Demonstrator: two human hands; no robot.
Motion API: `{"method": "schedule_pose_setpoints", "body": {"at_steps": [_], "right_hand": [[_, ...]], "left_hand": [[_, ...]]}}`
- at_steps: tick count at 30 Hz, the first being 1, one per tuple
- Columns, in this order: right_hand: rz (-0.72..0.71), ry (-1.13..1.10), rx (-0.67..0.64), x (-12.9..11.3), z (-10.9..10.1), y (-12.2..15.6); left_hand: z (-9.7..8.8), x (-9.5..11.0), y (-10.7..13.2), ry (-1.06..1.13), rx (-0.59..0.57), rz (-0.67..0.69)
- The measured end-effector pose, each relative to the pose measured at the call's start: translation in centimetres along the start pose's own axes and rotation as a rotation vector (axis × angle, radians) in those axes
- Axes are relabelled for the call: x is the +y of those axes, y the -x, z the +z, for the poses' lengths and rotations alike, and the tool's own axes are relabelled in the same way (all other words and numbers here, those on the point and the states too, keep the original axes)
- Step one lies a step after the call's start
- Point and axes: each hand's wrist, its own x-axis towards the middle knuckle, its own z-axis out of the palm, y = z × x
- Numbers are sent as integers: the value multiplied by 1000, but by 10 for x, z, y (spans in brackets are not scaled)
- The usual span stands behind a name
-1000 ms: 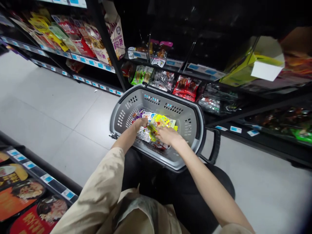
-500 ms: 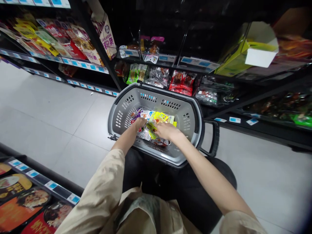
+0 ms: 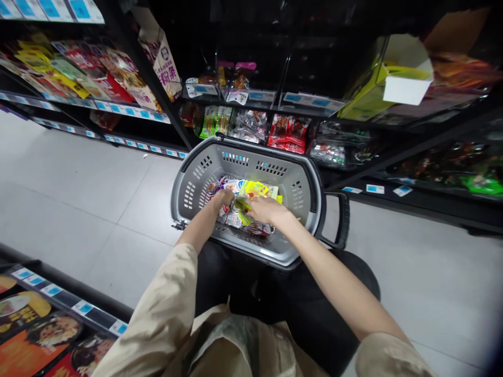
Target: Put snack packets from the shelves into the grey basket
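Observation:
A grey plastic shopping basket (image 3: pixel 306 183) rests on my lap, with a black handle (image 3: pixel 341 222) at its right side. Inside lies a heap of small snack packets (image 3: pixel 236 217), among them yellow-green ones (image 3: pixel 255 188). My left hand (image 3: pixel 222 198) reaches into the basket with its fingers curled down among the packets at the left of the heap. My right hand (image 3: pixel 266 209) is beside it, fingers closed on a yellow-green packet (image 3: pixel 241 205). What the left hand holds is hidden under its fingers.
Black store shelves (image 3: pixel 291 99) with packaged snacks stand just beyond the basket. More shelves with red and yellow bags (image 3: pixel 98 68) run along the left. A yellow-green carton (image 3: pixel 393 73) sits upper right. Grey tiled floor (image 3: pixel 78 183) lies on both sides. Food boxes (image 3: pixel 35 335) fill the near-left shelf.
Both hands stay in the basket among the packets with only slight shifts. The view has shifted a little, so the basket and shelves sit slightly more to the left.

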Motion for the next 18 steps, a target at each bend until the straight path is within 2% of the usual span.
{"method": "schedule_pose_setpoints", "body": {"at_steps": [3, 7, 9, 12, 15, 17, 18], "right_hand": [[10, -17, 2, 4, -4, 1], [24, -52, 32, 20, -18, 7], [98, -44, 142, 30, -25, 11], [203, -62, 314, 40, -32, 14], [241, -165, 371, 43, -35, 11], [260, -226, 428, 44, -37, 9], [272, -252, 474, 44, -38, 8]], "left_hand": [[-16, 4, -13, -28, -45, -4], [-42, 14, -19, 33, -3, 98], [-53, 21, -17, 218, 90, 238], [-64, 33, -13, 660, 272, 427], [-69, 41, -9, 954, 392, 446], [-72, 41, -5, 1071, 397, 446], [-73, 41, -3, 1113, 361, 448]]}}
